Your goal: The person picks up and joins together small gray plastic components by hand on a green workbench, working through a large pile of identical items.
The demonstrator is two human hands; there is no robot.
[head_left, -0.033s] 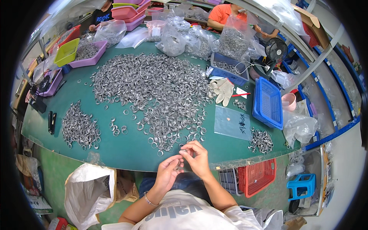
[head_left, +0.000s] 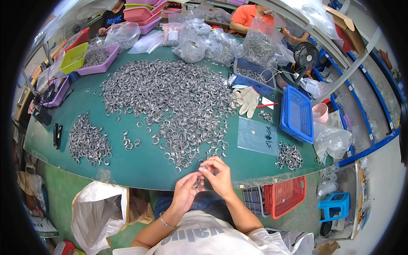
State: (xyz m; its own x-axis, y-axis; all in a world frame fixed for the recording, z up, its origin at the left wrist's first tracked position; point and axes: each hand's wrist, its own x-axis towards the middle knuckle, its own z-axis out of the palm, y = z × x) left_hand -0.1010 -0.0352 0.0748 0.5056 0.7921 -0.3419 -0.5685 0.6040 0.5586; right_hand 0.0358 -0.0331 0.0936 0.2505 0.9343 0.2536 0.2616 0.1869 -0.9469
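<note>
My left hand (head_left: 187, 191), just off the table's front edge, is curled around a few grey metal rings (head_left: 196, 184). Close beside it, my right hand (head_left: 217, 175) pinches a metal ring (head_left: 204, 167) between thumb and forefinger. Beyond my hands spreads a big heap of such rings (head_left: 165, 93) on the green table (head_left: 123, 168). A smaller ring pile (head_left: 87, 138) lies to the left, with several loose rings (head_left: 129, 142) between it and the heap. Another small ring pile (head_left: 290, 156) is at the right by the front edge.
At right are a clear plastic bag (head_left: 257, 135), a work glove (head_left: 245, 101), a red pen (head_left: 267, 105), a blue basket (head_left: 296, 114) and a black fan (head_left: 306, 55). Filled bags (head_left: 189, 44) stand at the back, where other people sit. A white sack (head_left: 95, 212) is below the edge.
</note>
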